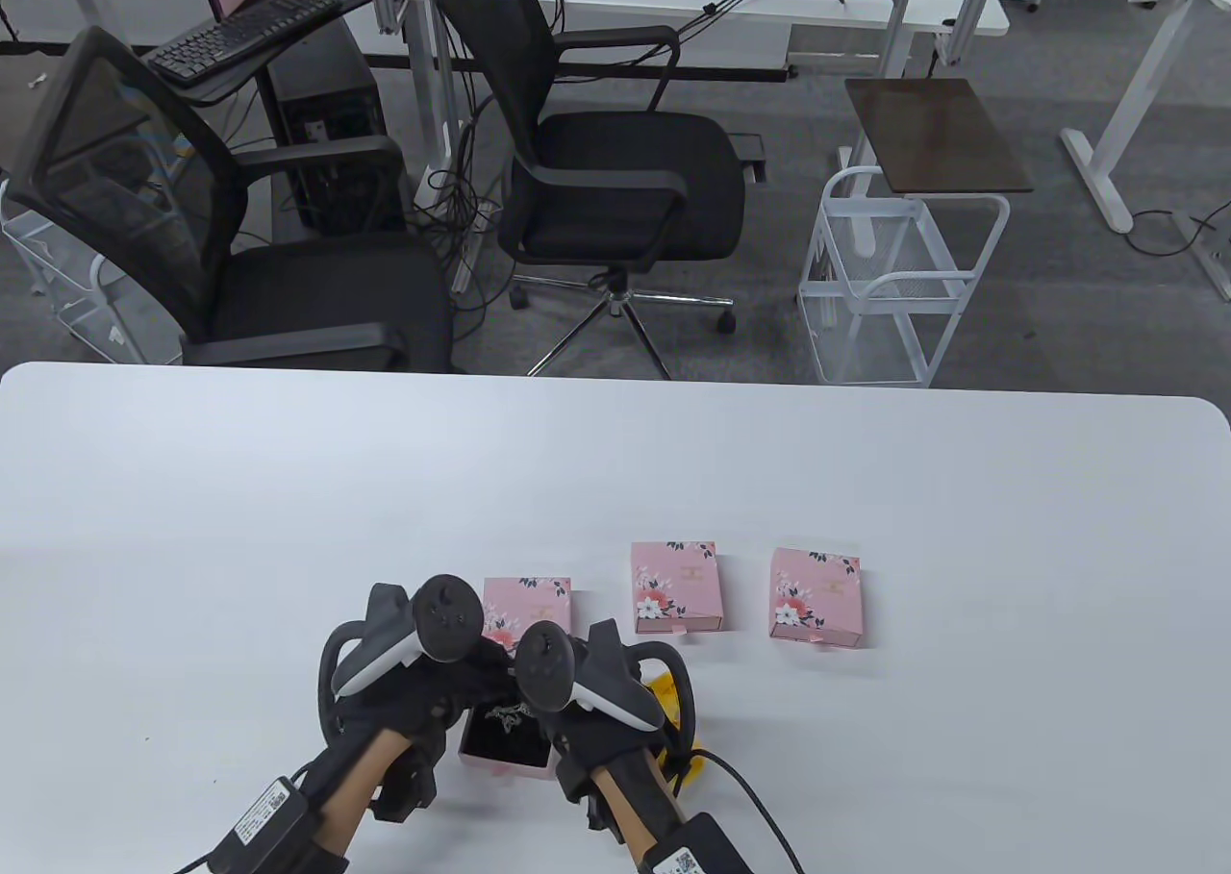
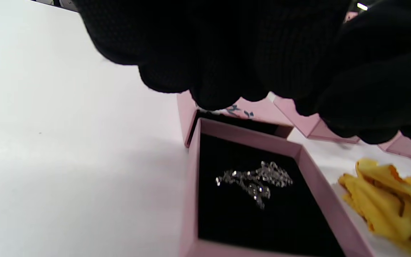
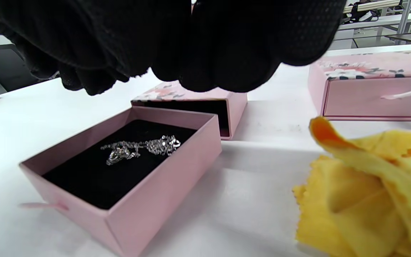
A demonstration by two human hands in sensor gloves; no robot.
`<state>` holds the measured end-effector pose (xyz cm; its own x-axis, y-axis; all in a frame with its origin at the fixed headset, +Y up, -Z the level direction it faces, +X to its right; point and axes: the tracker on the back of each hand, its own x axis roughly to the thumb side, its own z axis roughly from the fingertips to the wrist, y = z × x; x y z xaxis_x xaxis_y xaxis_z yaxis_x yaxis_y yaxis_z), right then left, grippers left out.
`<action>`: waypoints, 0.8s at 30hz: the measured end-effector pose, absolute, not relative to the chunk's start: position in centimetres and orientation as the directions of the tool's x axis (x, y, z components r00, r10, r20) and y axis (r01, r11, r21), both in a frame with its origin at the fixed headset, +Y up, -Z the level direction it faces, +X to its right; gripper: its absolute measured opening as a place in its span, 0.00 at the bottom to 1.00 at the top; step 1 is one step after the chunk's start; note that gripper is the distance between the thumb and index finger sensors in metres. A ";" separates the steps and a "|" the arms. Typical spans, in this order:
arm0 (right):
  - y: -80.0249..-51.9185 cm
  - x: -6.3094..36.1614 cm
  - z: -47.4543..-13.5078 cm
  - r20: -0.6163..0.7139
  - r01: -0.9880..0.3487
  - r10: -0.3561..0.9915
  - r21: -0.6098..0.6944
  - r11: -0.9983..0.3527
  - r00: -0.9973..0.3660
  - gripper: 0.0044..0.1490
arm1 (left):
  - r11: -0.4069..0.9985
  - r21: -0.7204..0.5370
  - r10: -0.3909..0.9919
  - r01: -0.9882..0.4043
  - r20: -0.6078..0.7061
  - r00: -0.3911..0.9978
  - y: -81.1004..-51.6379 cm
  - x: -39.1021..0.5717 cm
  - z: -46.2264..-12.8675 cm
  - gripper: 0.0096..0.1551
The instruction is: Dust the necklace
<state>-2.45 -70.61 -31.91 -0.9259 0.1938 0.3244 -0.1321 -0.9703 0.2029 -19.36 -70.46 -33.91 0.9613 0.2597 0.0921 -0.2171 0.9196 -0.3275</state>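
A silver necklace [image 2: 255,180] lies bunched on the black lining of an open pink drawer [image 2: 191,200]; it also shows in the right wrist view [image 3: 141,148] and the table view [image 1: 507,717]. The drawer's floral sleeve [image 1: 527,608] stands just behind it. A crumpled yellow cloth [image 3: 362,200] lies on the table to the drawer's right. My left hand [image 1: 462,686] and right hand [image 1: 553,720] hover close together just above the drawer, fingers curled. Neither touches the necklace or the cloth, and both hold nothing.
Two more closed pink floral boxes [image 1: 676,586] [image 1: 816,595] stand in a row to the right on the white table [image 1: 288,528]. Office chairs and a white wire cart stand beyond the table's far edge.
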 end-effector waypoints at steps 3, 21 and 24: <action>-69.5 -2.3 -31.3 0.333 -0.167 0.220 0.179 -0.970 -0.917 0.26 | 0.933 -0.261 0.275 -0.248 0.069 0.959 -70.5 -19.8 -33.9 0.22; -74.3 -3.6 -27.0 0.459 0.156 -0.073 0.146 -0.977 -0.886 0.36 | 0.918 -0.387 0.187 -0.090 0.222 0.957 -75.3 -18.7 -34.3 0.31; -74.9 -3.8 -27.1 0.456 0.173 -0.111 0.096 -0.980 -0.883 0.31 | 0.918 -0.383 0.198 -0.103 0.216 0.956 -75.3 -18.8 -34.4 0.30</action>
